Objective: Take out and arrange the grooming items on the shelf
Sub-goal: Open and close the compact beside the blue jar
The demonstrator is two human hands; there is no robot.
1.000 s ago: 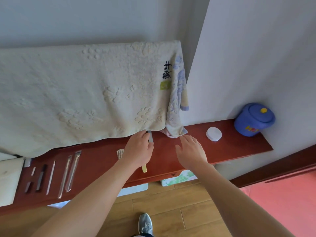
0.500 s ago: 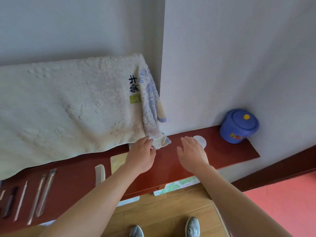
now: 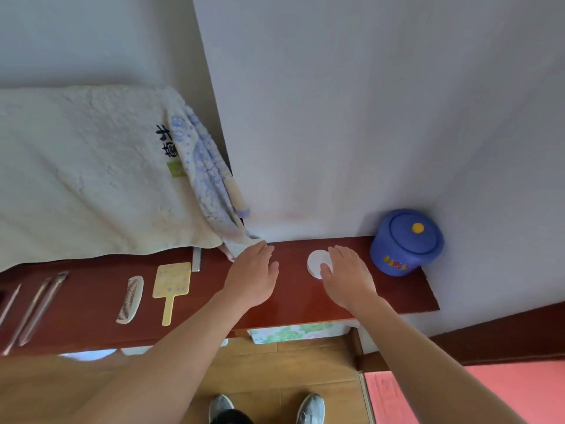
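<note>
The small white round disc (image 3: 315, 260) is lying on the reddish-brown wooden shelf (image 3: 293, 304), partly covered by the right hand (image 3: 347, 278), whose fingers (image 3: 339, 255) are being held straight, gripping nothing; the left hand (image 3: 253, 278), likewise open-fingered and empty, is being held farther left.

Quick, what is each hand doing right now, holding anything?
Left hand: open, holding nothing.
Right hand: open, fingers above the white disc, not gripping it.
</note>
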